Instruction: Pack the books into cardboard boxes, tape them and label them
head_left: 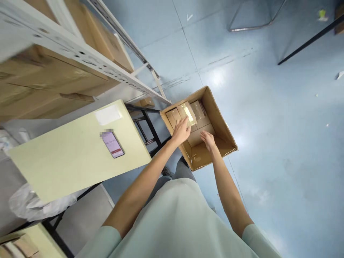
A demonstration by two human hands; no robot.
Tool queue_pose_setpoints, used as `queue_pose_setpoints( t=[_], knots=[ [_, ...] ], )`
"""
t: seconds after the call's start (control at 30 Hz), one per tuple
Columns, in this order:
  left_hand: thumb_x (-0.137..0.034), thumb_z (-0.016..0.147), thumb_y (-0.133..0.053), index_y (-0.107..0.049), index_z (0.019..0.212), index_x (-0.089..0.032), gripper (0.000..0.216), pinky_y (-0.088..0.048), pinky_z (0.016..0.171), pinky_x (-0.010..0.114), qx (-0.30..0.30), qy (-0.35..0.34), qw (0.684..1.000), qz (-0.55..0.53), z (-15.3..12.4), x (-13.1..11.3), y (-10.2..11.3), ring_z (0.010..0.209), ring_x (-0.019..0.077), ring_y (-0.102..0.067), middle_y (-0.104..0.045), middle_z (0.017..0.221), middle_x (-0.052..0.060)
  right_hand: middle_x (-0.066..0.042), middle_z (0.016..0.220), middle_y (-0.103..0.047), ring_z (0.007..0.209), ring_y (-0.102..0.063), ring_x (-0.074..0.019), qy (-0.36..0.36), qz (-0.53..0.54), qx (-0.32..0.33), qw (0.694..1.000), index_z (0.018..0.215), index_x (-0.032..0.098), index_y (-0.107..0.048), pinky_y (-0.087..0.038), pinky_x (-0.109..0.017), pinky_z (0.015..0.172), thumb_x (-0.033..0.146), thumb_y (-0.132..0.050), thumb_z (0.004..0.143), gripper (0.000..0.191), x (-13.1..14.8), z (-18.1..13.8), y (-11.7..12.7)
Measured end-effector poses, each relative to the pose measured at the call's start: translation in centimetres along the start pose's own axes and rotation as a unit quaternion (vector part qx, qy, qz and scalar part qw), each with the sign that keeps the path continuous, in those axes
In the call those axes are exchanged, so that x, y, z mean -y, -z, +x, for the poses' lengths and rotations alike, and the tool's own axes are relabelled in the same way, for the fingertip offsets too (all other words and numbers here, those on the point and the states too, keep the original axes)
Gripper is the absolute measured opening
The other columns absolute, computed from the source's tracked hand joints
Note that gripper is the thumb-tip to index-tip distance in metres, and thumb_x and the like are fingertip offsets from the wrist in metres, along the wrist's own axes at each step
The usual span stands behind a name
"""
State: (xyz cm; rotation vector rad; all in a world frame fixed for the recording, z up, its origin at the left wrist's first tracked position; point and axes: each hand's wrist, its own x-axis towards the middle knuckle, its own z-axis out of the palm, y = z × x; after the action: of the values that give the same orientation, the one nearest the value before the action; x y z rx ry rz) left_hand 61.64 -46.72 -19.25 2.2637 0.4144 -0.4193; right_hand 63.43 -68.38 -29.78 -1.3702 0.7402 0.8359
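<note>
An open cardboard carton (219,118) stands on the floor in front of me, with several small brown boxes packed in its far part. My left hand (181,132) reaches over the carton's left wall, fingers stretched out across a small box (185,109) that has clear tape and a shiny label. Inside the carton, my right hand (208,140) is beside another small box (198,136). Its fingers are extended and slightly bent, with nothing visible in them. Contact between this hand and the box cannot be made out. The carton's near part shows its bare bottom.
To the left, a pale yellow table (70,154) bears a phone (113,144) and a white paper (108,114). A metal shelf (88,61) loaded with cardboard boxes rises behind it. A plastic bag (34,204) hangs below the table edge. Black legs (150,129) stand near the carton.
</note>
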Motion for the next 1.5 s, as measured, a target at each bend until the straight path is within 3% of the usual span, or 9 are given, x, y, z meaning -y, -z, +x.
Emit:
queue_pose_setpoints(
  t=[0.13, 0.23, 0.43, 0.63, 0.8, 0.93, 1.07, 1.33, 1.5],
  knots=[
    [-0.027, 0.105, -0.052, -0.051, 0.161, -0.013, 0.057, -0.04, 0.129, 0.058, -0.024, 0.015, 0.999, -0.039, -7.3, 0.2, 1.9, 0.151, 0.0347, -0.049, -0.057, 0.163, 0.019, -0.012, 0.119, -0.082, 0.119, -0.076, -0.0257, -0.007, -0.035, 0.029, 0.999, 0.099, 0.022, -0.076, -0.058, -0.042, 0.112, 0.042, -0.086, 0.084, 0.027, 1.5, -5.1, 0.6],
    [-0.029, 0.105, -0.055, -0.055, 0.158, -0.02, 0.054, -0.049, 0.121, 0.054, -0.052, 0.022, 0.995, -0.078, -12.1, 0.7, 2.3, 0.144, 0.0315, -0.055, -0.063, 0.157, 0.015, -0.011, 0.118, -0.083, 0.114, -0.078, -0.0257, 0.011, -0.068, 0.046, 0.997, 0.101, 0.022, -0.078, -0.058, -0.042, 0.111, 0.046, -0.086, 0.083, 0.031, 2.6, -8.2, 0.6],
    [-0.028, 0.103, -0.058, -0.065, 0.146, -0.026, 0.044, -0.059, 0.109, 0.045, -0.113, 0.046, 0.98, -0.154, -19.3, 0.9, 3.5, 0.132, 0.0261, -0.063, -0.071, 0.146, 0.009, -0.011, 0.117, -0.083, 0.108, -0.078, -0.0247, 0.059, -0.125, 0.103, 0.985, 0.108, 0.021, -0.08, -0.059, -0.041, 0.107, 0.054, -0.089, 0.079, 0.045, 5.1, -13.9, -1.5],
    [-0.033, 0.101, -0.057, -0.07, 0.139, -0.024, 0.041, -0.061, 0.105, 0.045, -0.197, 0.053, 0.948, -0.246, -25.2, 1.4, 6.5, 0.134, 0.027, -0.064, -0.073, 0.141, 0.011, -0.013, 0.114, -0.083, 0.108, -0.077, -0.027, 0.15, -0.199, 0.204, 0.947, 0.108, 0.019, -0.082, -0.058, -0.043, 0.105, 0.068, -0.09, 0.073, 0.061, 6.6, -20.1, -7.7],
    [-0.041, 0.099, -0.058, -0.073, 0.133, -0.023, 0.041, -0.061, 0.105, 0.046, -0.292, 0.066, 0.903, -0.308, -31.9, 4.2, 9.3, 0.13, 0.0283, -0.068, -0.075, 0.138, 0.013, -0.012, 0.112, -0.083, 0.103, -0.078, -0.0268, 0.188, -0.271, 0.297, 0.896, 0.109, 0.022, -0.083, -0.058, -0.046, 0.105, 0.075, -0.088, 0.073, 0.064, 5.3, -25.9, -14.9],
    [-0.046, 0.099, -0.059, -0.074, 0.131, -0.025, 0.041, -0.06, 0.105, 0.043, -0.367, 0.089, 0.859, -0.345, -38.9, 7.5, 11.1, 0.13, 0.0281, -0.069, -0.075, 0.138, 0.012, -0.012, 0.113, -0.083, 0.103, -0.078, -0.027, 0.192, -0.338, 0.386, 0.837, 0.114, 0.022, -0.082, -0.058, -0.046, 0.103, 0.074, -0.086, 0.078, 0.063, 2.0, -31.4, -20.6],
    [-0.051, 0.098, -0.059, -0.075, 0.129, -0.024, 0.044, -0.06, 0.103, 0.042, -0.44, 0.112, 0.809, -0.374, -46.9, 11.3, 11.6, 0.129, 0.0288, -0.071, -0.077, 0.137, 0.012, -0.012, 0.117, -0.083, 0.104, -0.078, -0.0271, 0.202, -0.388, 0.446, 0.781, 0.116, 0.024, -0.082, -0.057, -0.046, 0.104, 0.073, -0.083, 0.083, 0.06, -3.1, -37.2, -25.4],
    [-0.055, 0.096, -0.061, -0.076, 0.129, -0.024, 0.048, -0.061, 0.101, 0.041, -0.567, 0.162, 0.698, -0.406, -63.0, 18.7, 9.7, 0.124, 0.0277, -0.073, -0.078, 0.133, 0.011, -0.01, 0.116, -0.083, 0.106, -0.079, -0.0303, 0.198, -0.471, 0.527, 0.679, 0.116, 0.026, -0.081, -0.059, -0.047, 0.103, 0.075, -0.082, 0.083, 0.059, -16.5, -46.3, -33.2],
    [-0.056, 0.096, -0.061, -0.078, 0.125, -0.024, 0.047, -0.061, 0.102, 0.042, -0.648, 0.2, 0.612, -0.408, -71.5, 22.2, 7.6, 0.123, 0.0275, -0.073, -0.079, 0.131, 0.011, -0.012, 0.115, -0.083, 0.105, -0.079, -0.0306, 0.183, -0.519, 0.569, 0.611, 0.116, 0.025, -0.081, -0.06, -0.047, 0.1, 0.074, -0.082, 0.082, 0.06, -24.0, -51.2, -37.4]
  ],
)
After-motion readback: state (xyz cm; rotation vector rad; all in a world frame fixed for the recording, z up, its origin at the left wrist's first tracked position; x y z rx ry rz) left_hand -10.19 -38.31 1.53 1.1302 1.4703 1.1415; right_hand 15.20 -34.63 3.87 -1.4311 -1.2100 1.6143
